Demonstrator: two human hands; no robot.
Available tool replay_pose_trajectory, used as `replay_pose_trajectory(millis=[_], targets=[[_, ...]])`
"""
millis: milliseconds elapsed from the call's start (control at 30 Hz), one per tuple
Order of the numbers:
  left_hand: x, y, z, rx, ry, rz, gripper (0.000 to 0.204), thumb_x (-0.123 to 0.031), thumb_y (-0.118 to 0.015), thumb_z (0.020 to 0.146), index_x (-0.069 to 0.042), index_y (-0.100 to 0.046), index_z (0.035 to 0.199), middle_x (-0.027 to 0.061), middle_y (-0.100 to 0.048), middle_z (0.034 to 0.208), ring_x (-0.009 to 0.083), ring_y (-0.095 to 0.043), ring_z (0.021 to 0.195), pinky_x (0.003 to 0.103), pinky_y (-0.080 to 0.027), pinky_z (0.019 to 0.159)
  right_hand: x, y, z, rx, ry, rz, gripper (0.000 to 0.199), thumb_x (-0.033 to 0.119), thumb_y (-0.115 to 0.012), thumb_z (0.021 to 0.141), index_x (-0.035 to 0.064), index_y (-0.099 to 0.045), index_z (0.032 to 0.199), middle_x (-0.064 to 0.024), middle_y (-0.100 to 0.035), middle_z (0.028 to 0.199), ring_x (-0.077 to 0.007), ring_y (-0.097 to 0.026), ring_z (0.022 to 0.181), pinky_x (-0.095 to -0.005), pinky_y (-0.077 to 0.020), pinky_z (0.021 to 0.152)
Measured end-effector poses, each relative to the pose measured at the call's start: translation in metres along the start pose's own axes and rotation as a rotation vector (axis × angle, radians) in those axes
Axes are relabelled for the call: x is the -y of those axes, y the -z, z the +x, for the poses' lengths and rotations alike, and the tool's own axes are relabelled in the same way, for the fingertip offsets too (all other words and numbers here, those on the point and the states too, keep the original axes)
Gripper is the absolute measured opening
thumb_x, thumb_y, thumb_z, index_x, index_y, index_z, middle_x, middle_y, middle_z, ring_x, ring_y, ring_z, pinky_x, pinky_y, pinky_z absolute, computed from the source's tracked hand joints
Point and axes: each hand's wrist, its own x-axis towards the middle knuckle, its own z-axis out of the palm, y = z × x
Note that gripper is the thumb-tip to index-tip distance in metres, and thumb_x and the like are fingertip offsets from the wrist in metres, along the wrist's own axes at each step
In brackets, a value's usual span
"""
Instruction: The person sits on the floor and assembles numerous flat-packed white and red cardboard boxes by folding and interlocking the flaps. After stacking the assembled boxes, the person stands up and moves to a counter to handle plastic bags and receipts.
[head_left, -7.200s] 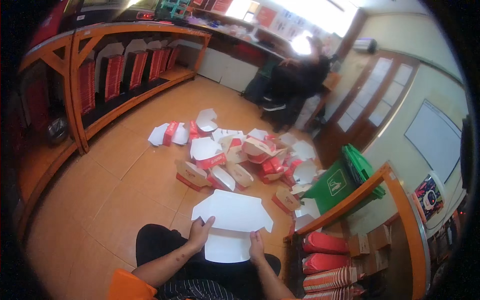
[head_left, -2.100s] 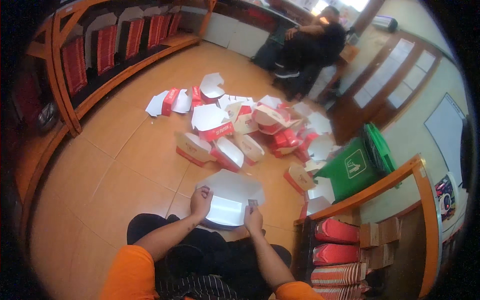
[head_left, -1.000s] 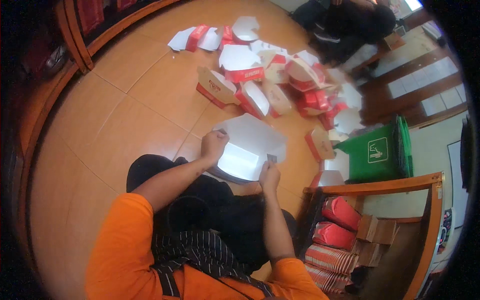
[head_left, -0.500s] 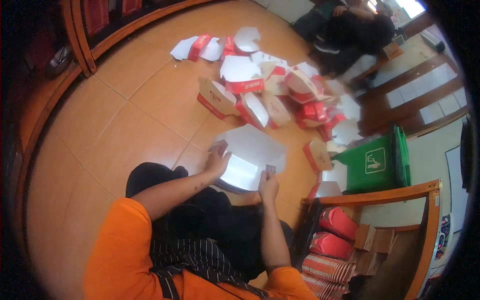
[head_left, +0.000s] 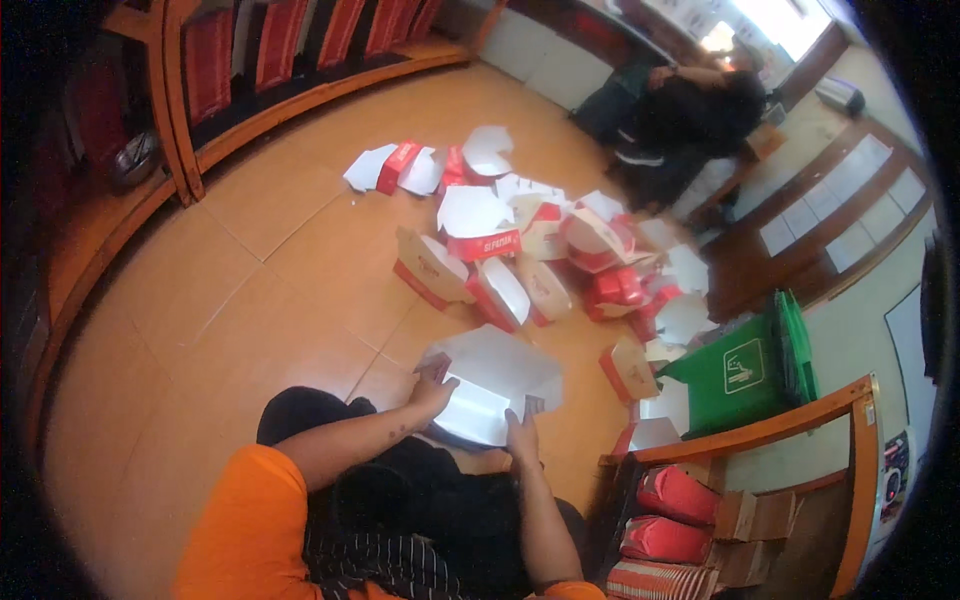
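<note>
Between both hands' fingers (head_left: 436, 372): white box blank (head_left: 492, 385), edges gripped.

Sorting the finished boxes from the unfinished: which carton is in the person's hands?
The white carton at the knees, held by the left hand and right hand. It shows only white, apart from the red-and-white folded boxes piled farther out on the floor.

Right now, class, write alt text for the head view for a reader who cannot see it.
A seated person's left hand and right hand hold a white cardboard sheet over their lap. Red-and-white folded boxes lie scattered on the orange tiled floor, near a green bin.
</note>
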Motion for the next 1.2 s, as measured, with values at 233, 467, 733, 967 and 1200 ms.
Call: replay_pose_trajectory(millis=[233,467,733,967,1200], targets=[[-0.008,-0.002,-0.001,0.004,0.066,0.075,0.067,-0.011,-0.060,0.083,0.002,-0.029,0.141,0.0138,-0.036,0.148,0.0227,-0.030,0.140,0.031,-0.024,0.114,0.013,0.000,-0.004,-0.114,0.235,-0.284,0.065,0.028,-0.060,0.086,-0.0065,-0.037,0.137,-0.0248,-0.034,0.142,-0.0355,-0.033,0.132,-0.0377,-0.0283,0.109],[-0.001,0.003,0.003,0.116,0.033,0.091,0.070,-0.006,-0.058,0.082,0.003,-0.023,0.142,0.0145,-0.028,0.151,0.0210,-0.021,0.144,0.029,-0.018,0.117,0.018,0.003,-0.010,-0.010,-0.072,0.029,0.063,0.024,-0.059,0.088,-0.0030,-0.035,0.140,-0.0222,-0.045,0.134,-0.0319,-0.049,0.119,-0.0379,-0.0441,0.096],[-0.036,0.000,-0.016,0.105,0.129,0.101,0.073,-0.007,-0.060,0.080,0.005,-0.024,0.142,0.0155,-0.029,0.152,0.0229,-0.026,0.142,0.031,-0.022,0.115,-0.076,-0.016,0.029,-0.041,-0.070,0.258,0.051,0.016,-0.059,0.088,0.0017,-0.043,0.134,-0.0151,-0.057,0.118,-0.0249,-0.061,0.099,-0.0372,-0.0537,0.079],[0.026,0.030,0.023,0.103,-0.011,0.201,0.074,-0.014,-0.063,0.079,0.006,-0.026,0.140,0.0167,-0.035,0.148,0.0241,-0.031,0.139,0.032,-0.027,0.112,-0.007,-0.020,0.005,0.013,-0.047,0.323,0.056,0.013,-0.058,0.086,0.0026,-0.040,0.137,-0.0152,-0.056,0.120,-0.0252,-0.057,0.104,-0.0348,-0.0495,0.086],[-0.039,-0.013,-0.015,0.065,0.203,0.303,0.081,-0.016,-0.066,0.076,0.007,-0.023,0.141,0.0183,-0.043,0.140,0.0272,-0.041,0.132,0.035,-0.036,0.106,-0.006,0.006,-0.004,-0.040,-0.070,0.238,0.062,0.015,-0.060,0.083,0.0035,-0.037,0.139,-0.0162,-0.053,0.123,-0.0270,-0.056,0.106,-0.0367,-0.0476,0.087]])
